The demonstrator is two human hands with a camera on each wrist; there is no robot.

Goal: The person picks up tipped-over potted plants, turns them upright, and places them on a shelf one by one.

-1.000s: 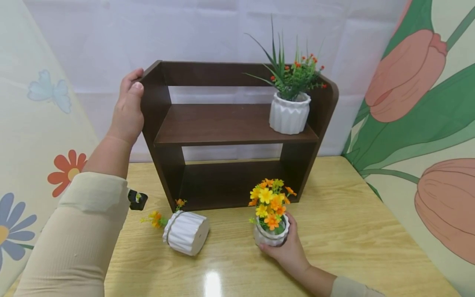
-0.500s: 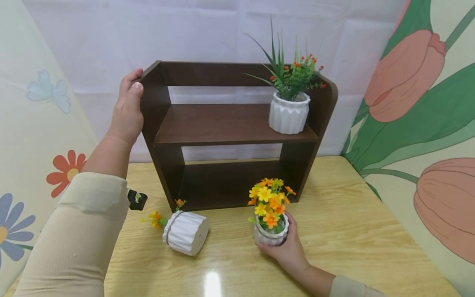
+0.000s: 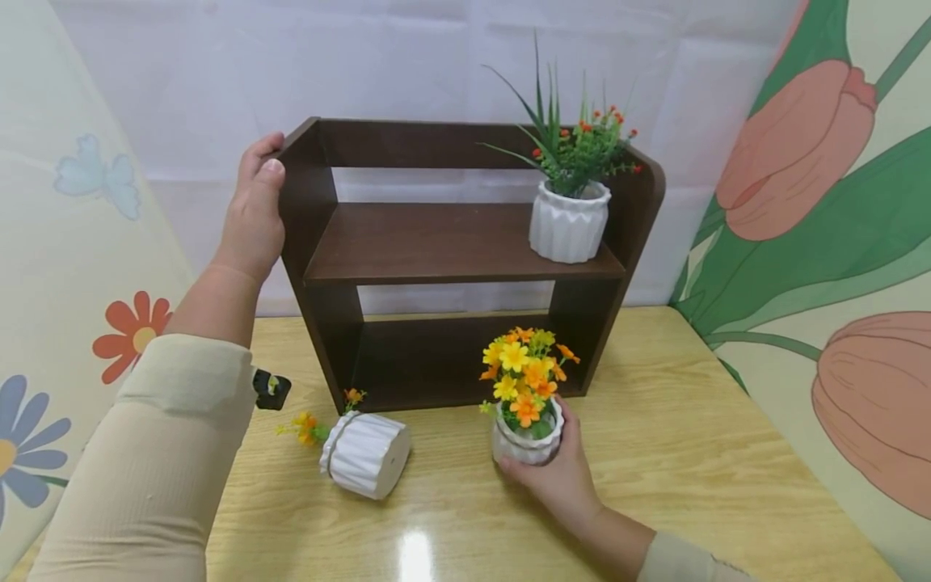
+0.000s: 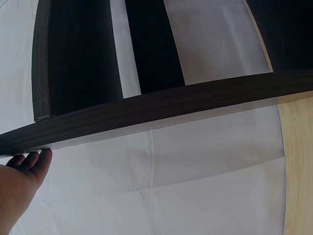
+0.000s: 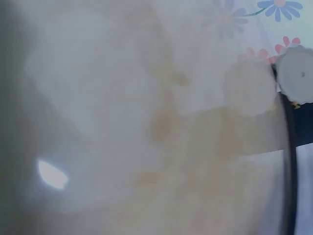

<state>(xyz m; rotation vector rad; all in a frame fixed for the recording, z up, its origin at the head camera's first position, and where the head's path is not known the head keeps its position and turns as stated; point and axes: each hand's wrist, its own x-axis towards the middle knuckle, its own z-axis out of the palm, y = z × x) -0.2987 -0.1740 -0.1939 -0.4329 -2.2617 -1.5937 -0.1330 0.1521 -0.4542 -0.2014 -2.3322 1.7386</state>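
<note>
At the upper left corner of a dark brown two-tier shelf, my left hand rests against the outer side panel. In the left wrist view its fingertips touch that panel's outer face. My right hand holds a white ribbed flower pot with yellow and orange flowers, thumb in front and fingers round the right side. The pot is upright, in front of the shelf's lower tier. Another white flower pot lies on its side to the left, base facing right. The right wrist view is mostly blurred; the hand cannot be made out there.
A white pot with grass blades and red-tipped greenery stands at the right of the upper tier. The shelf is on a wood-grain table. A white cloth hangs behind; painted flower panels flank both sides.
My right hand and the flower pot in it have moved slightly up and left in the head view. The left hand, the shelf and the other pots look unmoved.
</note>
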